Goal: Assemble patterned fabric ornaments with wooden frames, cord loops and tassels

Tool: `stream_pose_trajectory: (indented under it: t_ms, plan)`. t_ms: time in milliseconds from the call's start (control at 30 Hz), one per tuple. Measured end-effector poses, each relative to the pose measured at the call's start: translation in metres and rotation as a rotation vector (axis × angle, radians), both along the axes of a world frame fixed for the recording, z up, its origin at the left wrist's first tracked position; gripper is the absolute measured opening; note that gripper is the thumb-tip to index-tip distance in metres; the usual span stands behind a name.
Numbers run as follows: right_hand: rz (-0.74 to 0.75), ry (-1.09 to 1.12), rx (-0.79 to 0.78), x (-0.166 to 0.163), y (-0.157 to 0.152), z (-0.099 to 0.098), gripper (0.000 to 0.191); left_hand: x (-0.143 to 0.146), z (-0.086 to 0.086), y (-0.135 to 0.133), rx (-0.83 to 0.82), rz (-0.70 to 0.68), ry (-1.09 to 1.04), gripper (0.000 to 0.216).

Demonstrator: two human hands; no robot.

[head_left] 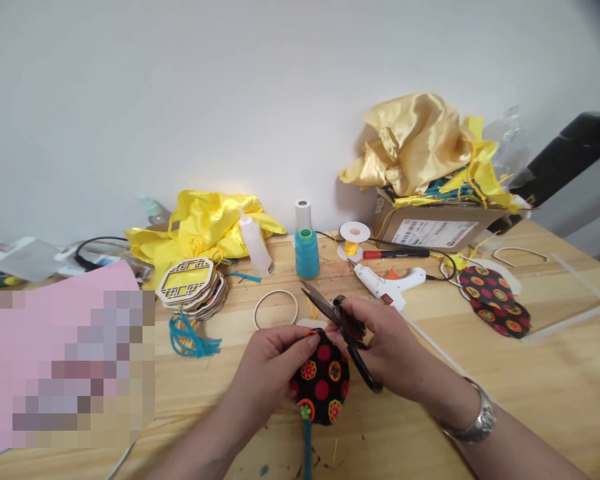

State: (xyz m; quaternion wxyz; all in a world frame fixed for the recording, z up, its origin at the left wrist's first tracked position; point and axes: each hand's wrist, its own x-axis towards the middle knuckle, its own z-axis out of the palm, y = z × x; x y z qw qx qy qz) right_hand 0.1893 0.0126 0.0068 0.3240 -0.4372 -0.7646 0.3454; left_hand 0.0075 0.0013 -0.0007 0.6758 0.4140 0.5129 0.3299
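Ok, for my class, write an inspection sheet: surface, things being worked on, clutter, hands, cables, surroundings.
Surface: wooden table, small scraps near its front.
Things being worked on: round patterned fabric piece, teal ribbon hanging below; black-handled scissors.
Clutter: yellow fabric, stacked wooden frames, teal thread spool, white glue gun, loaded cardboard box.
Hands: left hand pinches the fabric piece's upper edge; right hand grips the scissors, fingertips at the same piece.
Cables: black cable beside the glue gun; white cord front left.
Surroundings: pale wall behind; pixelation hides part of the left.
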Motion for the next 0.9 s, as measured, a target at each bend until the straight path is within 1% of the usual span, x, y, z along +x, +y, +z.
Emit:
stream_pose_trajectory:
  t_ms: [133, 333, 433, 567, 633, 733, 800, 900]
  plan:
    - [-0.020, 0.048, -0.024, 0.0002, 0.0010, 0.0003, 0.008, 0.0023, 0.0042, 0.0002, -0.016, 0.032, 0.020, 0.025]
    - [-0.038, 0.042, -0.047, 0.0017, 0.0018, 0.0012, 0.006, 0.0019, 0.0046, 0.0001, -0.007, -0.010, 0.088, 0.025]
    - [-0.081, 0.041, -0.019, 0.0020, 0.0025, 0.0003, 0.006, 0.0019, 0.0047, -0.0006, -0.022, -0.018, 0.062, 0.025]
    - [-0.174, 0.099, 0.023, 0.0030, 0.0042, 0.0010, 0.008, 0.0023, 0.0053, -0.0016, -0.080, 0.017, 0.028, 0.027]
    - [-0.191, 0.130, 0.024, 0.0035, 0.0040, 0.0030, 0.007, 0.0022, 0.0047, -0.0016, -0.087, 0.023, 0.014, 0.027]
    - [-0.091, 0.149, -0.028, 0.0029, 0.0019, 0.0055, 0.007, 0.0014, 0.0019, -0.0014, -0.068, 0.012, 0.015, 0.027]
    - [-0.019, 0.107, -0.060, 0.0016, 0.0001, 0.0055, 0.007, 0.0007, -0.0004, -0.0015, -0.038, -0.014, 0.016, 0.025]
    - [0.017, 0.052, -0.050, -0.0004, -0.0016, 0.0031, 0.010, 0.0001, -0.0024, -0.0020, -0.007, -0.050, -0.014, 0.022]
